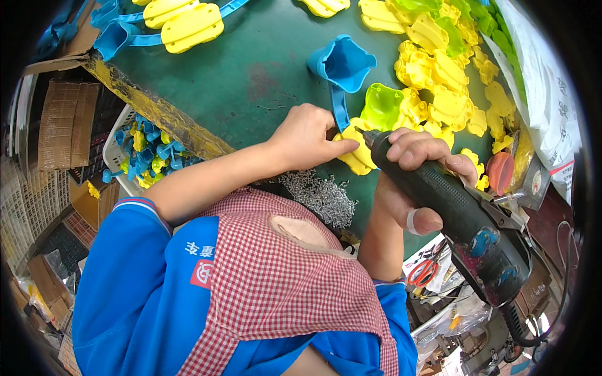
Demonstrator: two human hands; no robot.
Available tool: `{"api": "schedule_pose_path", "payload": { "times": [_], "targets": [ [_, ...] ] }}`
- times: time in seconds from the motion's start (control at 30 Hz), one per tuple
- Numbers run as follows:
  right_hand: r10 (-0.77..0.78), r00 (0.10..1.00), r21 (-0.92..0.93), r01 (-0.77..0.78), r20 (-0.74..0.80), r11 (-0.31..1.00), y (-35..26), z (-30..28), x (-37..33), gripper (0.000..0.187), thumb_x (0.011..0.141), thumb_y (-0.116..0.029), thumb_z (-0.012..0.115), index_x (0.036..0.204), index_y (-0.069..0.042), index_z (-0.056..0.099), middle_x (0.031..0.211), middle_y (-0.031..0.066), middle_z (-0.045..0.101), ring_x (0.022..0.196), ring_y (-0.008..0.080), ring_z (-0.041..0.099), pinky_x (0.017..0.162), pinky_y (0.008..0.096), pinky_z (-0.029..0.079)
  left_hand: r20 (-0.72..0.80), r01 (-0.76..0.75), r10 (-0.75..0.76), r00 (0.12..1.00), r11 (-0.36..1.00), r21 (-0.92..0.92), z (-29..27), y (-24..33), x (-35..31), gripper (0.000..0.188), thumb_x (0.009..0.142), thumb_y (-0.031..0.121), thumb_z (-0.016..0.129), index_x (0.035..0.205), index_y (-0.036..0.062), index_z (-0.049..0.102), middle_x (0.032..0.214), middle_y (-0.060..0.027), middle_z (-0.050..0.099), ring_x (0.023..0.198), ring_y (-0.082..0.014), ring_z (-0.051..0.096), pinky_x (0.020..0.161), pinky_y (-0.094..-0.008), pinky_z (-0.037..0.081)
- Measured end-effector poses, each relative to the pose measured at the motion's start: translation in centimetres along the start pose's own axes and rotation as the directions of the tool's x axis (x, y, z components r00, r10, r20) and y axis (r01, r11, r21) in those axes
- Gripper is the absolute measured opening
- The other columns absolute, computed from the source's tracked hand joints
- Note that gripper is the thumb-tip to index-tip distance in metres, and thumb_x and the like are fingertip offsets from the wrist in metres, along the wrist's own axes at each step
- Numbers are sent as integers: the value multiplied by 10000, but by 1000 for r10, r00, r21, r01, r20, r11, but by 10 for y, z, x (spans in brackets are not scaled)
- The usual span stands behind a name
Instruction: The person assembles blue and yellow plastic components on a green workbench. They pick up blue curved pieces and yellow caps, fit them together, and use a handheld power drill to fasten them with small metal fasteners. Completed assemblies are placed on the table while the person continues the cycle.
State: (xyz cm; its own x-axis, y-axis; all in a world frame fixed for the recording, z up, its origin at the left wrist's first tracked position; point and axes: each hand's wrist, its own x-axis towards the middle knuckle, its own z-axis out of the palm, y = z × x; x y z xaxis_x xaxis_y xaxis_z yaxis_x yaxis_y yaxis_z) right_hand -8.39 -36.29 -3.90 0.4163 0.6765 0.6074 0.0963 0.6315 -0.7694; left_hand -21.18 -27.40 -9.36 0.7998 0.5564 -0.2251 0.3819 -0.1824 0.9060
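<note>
My left hand (pixel 305 139) is closed at the handle end of a blue toy scoop (pixel 345 64), its thumb lying on the yellow plastic piece (pixel 359 156) there. The scoop's cup points away from me; the fingers partly hide the handle. Gripped in my right hand (pixel 421 169) is a black electric screwdriver (pixel 448 203), its cable running off the lower right. The screwdriver's tip is just over the yellow piece; whether it touches is unclear. A strip wraps the right thumb. Beside the yellow piece lies a lime-green shell (pixel 382 105).
Loose silver screws (pixel 323 197) lie heaped at the near edge of the green table (pixel 251 81). Yellow shells (pixel 448 88) pile up at the right, near a white bag (pixel 545 106). More scoops (pixel 191 28) lie far left. A white basket (pixel 119 153) holds mixed parts; scissors (pixel 424 273) lie lower right.
</note>
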Motion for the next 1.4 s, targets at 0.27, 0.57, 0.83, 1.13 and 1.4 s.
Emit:
{"api": "schedule_pose_path", "payload": {
  "times": [0.27,0.57,0.83,1.13,1.4],
  "targets": [
    [167,980,200,-144,-105,969,-31,-5,-21,1025,709,-711,637,1381,-38,255,762,84,571,663,220,571,666,388,480,-96,-28,15,995,990,-138,-13,-11,-19,284,826,254,676,988,28,616,766,-100,660,568,-143,610,518,-281,456],
    [243,959,258,-202,-142,945,-37,-1,-43,973,694,-677,681,1341,-42,326,754,98,582,670,236,575,661,397,473,38,-468,468,883,874,127,8,-9,-44,170,722,186,745,813,64,670,847,-63,652,793,-256,625,680,-351,514],
    [227,963,367,-160,-145,916,-54,0,-30,978,716,-642,688,1419,-92,288,770,101,586,659,239,570,662,399,455,39,-641,646,762,745,185,5,-4,-43,168,678,135,758,786,52,659,783,-42,642,712,-211,615,620,-318,511],
    [59,982,116,-39,-178,993,-44,16,-25,959,750,-669,624,1415,-87,250,789,113,574,672,247,570,672,420,472,-175,-495,573,801,797,345,-6,7,-37,386,620,232,827,867,54,590,797,-67,604,688,-229,598,608,-315,500],
    [-38,999,-81,41,36,996,-17,18,-17,905,766,-726,555,1398,-138,282,805,89,544,714,229,570,704,413,477,-25,23,-23,999,1000,5,17,-7,-1,463,720,357,706,955,-18,570,809,-220,652,776,-394,637,698,-455,506]
  ]
}}
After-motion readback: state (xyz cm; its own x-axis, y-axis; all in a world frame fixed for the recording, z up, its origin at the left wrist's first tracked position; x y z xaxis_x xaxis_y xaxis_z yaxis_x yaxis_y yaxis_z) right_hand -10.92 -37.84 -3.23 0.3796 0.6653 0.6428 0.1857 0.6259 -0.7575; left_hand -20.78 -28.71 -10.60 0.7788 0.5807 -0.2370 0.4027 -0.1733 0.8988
